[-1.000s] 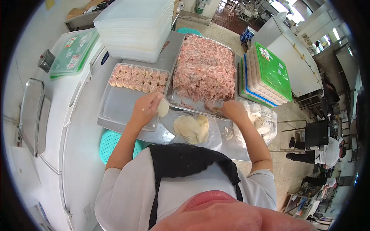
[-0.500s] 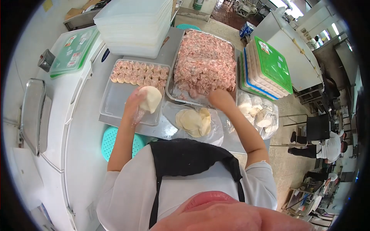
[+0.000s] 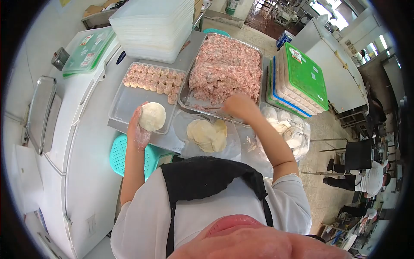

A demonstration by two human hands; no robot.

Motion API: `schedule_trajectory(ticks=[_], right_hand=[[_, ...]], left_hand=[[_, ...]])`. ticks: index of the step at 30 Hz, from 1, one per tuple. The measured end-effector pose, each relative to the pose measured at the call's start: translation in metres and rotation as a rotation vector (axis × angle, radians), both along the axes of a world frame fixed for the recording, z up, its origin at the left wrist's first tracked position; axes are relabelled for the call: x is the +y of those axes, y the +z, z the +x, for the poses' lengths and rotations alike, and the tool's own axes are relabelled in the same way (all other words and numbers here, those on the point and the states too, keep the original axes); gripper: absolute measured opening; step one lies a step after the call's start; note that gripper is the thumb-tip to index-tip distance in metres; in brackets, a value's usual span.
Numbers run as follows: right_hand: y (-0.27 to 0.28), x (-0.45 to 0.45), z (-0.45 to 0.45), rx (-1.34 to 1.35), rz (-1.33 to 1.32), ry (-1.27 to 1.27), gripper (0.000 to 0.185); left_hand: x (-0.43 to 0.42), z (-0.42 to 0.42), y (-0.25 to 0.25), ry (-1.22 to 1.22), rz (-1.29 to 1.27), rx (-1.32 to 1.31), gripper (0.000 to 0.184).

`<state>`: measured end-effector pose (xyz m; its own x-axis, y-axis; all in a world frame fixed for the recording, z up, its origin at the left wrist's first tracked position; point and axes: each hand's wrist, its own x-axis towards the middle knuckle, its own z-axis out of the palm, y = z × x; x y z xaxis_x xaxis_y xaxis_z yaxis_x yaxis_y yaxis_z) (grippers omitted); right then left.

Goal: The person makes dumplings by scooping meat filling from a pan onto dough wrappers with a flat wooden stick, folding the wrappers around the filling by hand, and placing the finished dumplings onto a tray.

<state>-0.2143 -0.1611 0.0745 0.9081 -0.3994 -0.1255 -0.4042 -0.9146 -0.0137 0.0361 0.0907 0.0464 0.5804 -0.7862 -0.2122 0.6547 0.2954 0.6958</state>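
Note:
My left hand (image 3: 137,126), dusted with flour, holds up a round dough wrapper (image 3: 153,117) over the near part of a plastic tray (image 3: 123,103). Rows of small meat-topped dumplings (image 3: 153,79) fill the far part of that tray. At the near edge of a metal tray (image 3: 184,96) is my right hand (image 3: 238,106), its fingers curled and their tips hidden from view. A large mound of minced meat (image 3: 224,67) lies in the metal tray. Below it, a loose pile of dough wrappers (image 3: 208,135) rests on a plastic sheet (image 3: 235,144).
A tall stack of clear plastic trays (image 3: 151,32) stands at the back left. On the right are stacked containers with a green lid (image 3: 304,77) and plastic bags of pale rounds (image 3: 295,136). A turquoise stool (image 3: 118,157) is below the table. Another person (image 3: 368,179) is far right.
My left hand has moved left and nearer to me, and the wrapper now faces up flat. My right hand has drawn slightly left from the meat. The view has shifted a little.

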Motion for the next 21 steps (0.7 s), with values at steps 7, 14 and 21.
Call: schedule_trajectory(ticks=[7, 14, 21], right_hand=[[-0.043, 0.000, 0.006, -0.001, -0.089, -0.034, 0.032], [-0.027, -0.035, 0.006, -0.008, -0.076, -0.038, 0.019], [-0.010, -0.006, -0.005, 0.064, 0.052, -0.048, 0.025]], left_hand=[[0.004, -0.016, 0.000, 0.057, 0.026, 0.007, 0.042], [0.007, -0.014, 0.005, 0.105, 0.012, 0.022, 0.048], [0.010, -0.002, 0.001, 0.091, -0.007, 0.113, 0.047]])
